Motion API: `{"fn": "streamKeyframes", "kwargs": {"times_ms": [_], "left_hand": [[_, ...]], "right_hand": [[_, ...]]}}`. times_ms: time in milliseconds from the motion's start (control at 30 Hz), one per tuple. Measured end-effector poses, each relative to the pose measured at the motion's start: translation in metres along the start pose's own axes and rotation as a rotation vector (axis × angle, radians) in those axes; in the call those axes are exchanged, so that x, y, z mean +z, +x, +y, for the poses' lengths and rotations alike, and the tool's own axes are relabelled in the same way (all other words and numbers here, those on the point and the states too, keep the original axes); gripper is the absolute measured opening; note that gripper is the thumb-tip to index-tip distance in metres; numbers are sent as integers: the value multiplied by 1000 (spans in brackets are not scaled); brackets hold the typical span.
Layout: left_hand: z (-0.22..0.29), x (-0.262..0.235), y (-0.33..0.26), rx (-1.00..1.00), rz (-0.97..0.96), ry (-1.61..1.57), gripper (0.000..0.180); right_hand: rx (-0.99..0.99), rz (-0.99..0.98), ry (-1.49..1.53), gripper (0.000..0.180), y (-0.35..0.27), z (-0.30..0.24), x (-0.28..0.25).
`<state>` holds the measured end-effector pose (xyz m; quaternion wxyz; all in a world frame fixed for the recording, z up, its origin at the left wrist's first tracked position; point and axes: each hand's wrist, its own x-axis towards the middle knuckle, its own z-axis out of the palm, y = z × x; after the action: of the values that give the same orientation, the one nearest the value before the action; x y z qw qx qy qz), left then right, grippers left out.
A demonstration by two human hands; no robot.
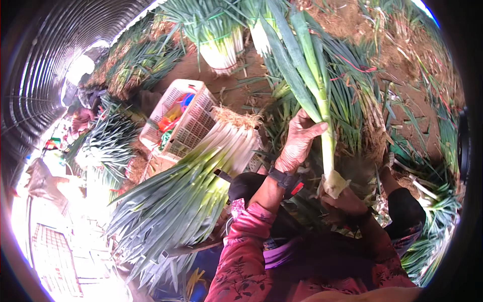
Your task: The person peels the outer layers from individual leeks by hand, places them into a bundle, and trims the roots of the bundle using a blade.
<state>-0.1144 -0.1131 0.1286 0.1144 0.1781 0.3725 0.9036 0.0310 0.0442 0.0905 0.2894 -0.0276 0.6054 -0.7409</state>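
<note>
A single green onion point(322, 108) is held upright before the person, its pale shaft gripped partway up by the left hand point(298, 142), whose fingers are closed around it, while its cut white base is clasped from below by the right hand point(347, 199). Its long axis is seen running nearly vertical in the picture, with the base pointed toward the person and the green leaves fanned up and away toward the soil. To the left, a trimmed bundle of green onions point(191, 186) is laid against a white plastic crate point(181, 118)
</note>
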Motion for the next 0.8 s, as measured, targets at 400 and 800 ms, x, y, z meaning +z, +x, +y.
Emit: {"fn": "streamKeyframes", "kwargs": {"times_ms": [400,800], "left_hand": [[-20,-3,5,304,179,434,19],[-2,-51,3,-208,332,1105,36]], "right_hand": [[-206,511,-412,21,36,12,-26],[-389,468,-414,37,47,20,-62]]}}
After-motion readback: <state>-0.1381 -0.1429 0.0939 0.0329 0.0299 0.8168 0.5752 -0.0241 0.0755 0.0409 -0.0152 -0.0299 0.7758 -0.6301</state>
